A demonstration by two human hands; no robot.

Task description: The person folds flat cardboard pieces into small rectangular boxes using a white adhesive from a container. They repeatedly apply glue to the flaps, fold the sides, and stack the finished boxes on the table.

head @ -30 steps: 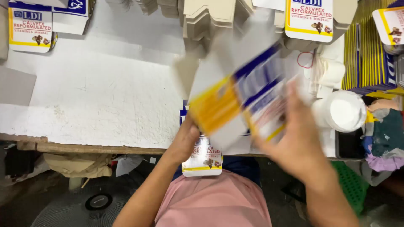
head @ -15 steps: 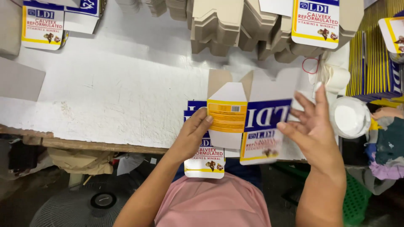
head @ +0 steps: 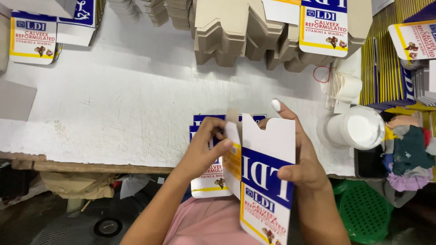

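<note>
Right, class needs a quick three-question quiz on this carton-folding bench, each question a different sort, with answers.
1. True or false: both hands grip the same flat printed carton.
2. Which thing stands on the white table just to the person's right of the right hand? A) a white round tub B) a metal kettle C) a glass bottle
3. Fill in: under the left hand lies a stack of flat ____.

Key
1. True: the left hand pinches the near flap, the right hand holds the far edge.
2. A, the white tub.
3. Cartons: the stack of cartons hangs over the table's front edge.
</note>
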